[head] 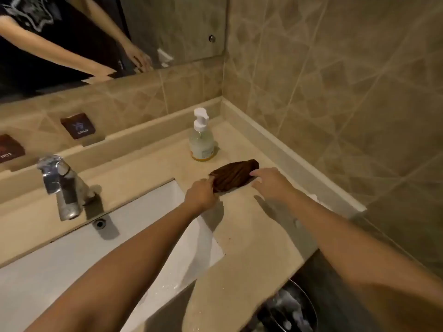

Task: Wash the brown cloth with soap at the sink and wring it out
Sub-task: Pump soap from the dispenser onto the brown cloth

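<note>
Writing on the wall: a dark brown square plaque reading "COLD" (78, 126) sits on the tile strip behind the tap. A reddish brown plaque reading "HOT" (10, 148) sits to its left, cut off by the frame edge.
Soap: a clear plastic pump bottle with a white pump head and pale liquid (201, 140) stands upright near the back of the table. Its label is too blurred to read.
Cloth: the ribbed brown cloth (233, 174), twisted into a short roll, lies on the table just in front of the bottle and right of the basin, apart from the bottle.
Left hand: the left hand (201, 195) has its fingers curled onto the roll's left end, gripping it.
Right hand: the right hand (272, 183) is loosely spread, its fingertips touching the roll's right end.
Table: a beige polished stone table (251, 236) with a raised ledge along the back and right wall.
Sink: a white rectangular basin (60, 259) is set into the table, with water drops at its near right corner.
Tap: a worn silver metal tap (63, 185) stands behind the basin.
Room: tan tiles with a pale criss-cross pattern (335, 92) cover both walls. A frameless mirror (179, 27) reflects an arm and a dark printed shirt.
Below: a round metal-rimmed bin (287, 310) sits under the table's right edge, its contents blurred.
</note>
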A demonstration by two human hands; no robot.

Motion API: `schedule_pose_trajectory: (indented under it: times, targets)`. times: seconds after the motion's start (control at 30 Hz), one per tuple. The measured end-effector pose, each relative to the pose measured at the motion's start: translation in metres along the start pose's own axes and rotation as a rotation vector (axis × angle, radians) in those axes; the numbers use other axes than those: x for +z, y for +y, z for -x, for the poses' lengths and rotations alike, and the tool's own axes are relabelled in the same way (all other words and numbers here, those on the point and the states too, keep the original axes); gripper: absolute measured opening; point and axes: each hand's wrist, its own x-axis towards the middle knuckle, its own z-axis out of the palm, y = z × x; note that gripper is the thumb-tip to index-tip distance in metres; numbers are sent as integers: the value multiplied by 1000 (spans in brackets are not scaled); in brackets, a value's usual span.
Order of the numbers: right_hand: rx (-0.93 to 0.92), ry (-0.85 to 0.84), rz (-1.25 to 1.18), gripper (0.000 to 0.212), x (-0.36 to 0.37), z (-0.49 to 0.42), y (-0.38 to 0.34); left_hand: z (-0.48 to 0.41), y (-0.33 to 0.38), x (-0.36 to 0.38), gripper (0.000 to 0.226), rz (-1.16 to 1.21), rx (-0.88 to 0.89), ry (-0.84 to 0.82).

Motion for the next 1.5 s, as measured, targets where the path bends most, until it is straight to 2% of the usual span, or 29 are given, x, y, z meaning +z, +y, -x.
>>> schedule_pose_trajectory:
  times: [0.1, 0.17, 0.27, 0.37, 0.43, 0.5, 0.6, 0.7, 0.8, 0.9, 1.0, 1.07, 1.13, 1.17, 1.23, 1.3, 1.37, 1.43, 1.5]
  targets:
    - [-55, 55, 239, 45, 4, -17, -7, -14, -1, 7, 58, 4, 4, 26]
    - [-101, 57, 378, 50, 9, -28, -10, -21, 3, 11, 52, -18, -19, 76]
    - [-102, 71, 436, 55, 16, -45, -2, -33, 5, 9, 41, -102, -33, 171]
    - [-191, 188, 482, 46, 21, -60, 3, -43, 1, 5, 28, 8, -46, 172]
    - [-228, 258, 416, 28, 14, -72, 5, -47, -4, -1, 17, 195, -85, 173]
    - [-237, 275, 268, 15, 2, -84, 2, -47, -10, -8, 17, 377, -157, 178]
    - [-199, 146, -33, 6, -22, -93, -9, -46, -17, -19, 21, 584, -248, 203]
    - [-250, 83, -105, 5, -42, -93, -23, -46, -17, -26, 21, 790, -320, 252]
    - [-254, 42, -249, 12, -64, -94, -41, -45, -10, -36, 22, 871, -302, 291]
    - [-168, -28, -598, 18, -93, -88, -67, -40, 0, -45, 26, 967, -279, 288]
    - [-84, -66, -985, 16, -126, -81, -93, -32, 6, -46, 25, 931, -334, 342]
    - [-50, -92, -1116, 18, -146, -77, -104, -22, 17, -48, 22, 912, -233, 370]
    - [-41, -155, -1160, 16, -158, -73, -112, -12, 36, -57, 18, 920, -5, 348]
    - [-40, -206, -1170, 14, -162, -71, -116, -9, 46, -63, 24, 932, 90, 317]
    - [-40, -320, -1183, 17, -168, -69, -121, -9, 59, -72, 35, 955, 176, 250]
    - [-66, -381, -1161, 16, -172, -70, -126, -7, 68, -78, 30, 921, 151, 218]
    - [-100, -347, -1016, 13, -170, -72, -126, -2, 68, -78, 21, 898, 118, 222]
    - [-105, -289, -811, 13, -160, -79, -120, 6, 65, -76, 17, 953, 106, 222]
    - [-83, -287, -705, 12, -149, -86, -112, 12, 60, -77, 18, 1075, 52, 243]
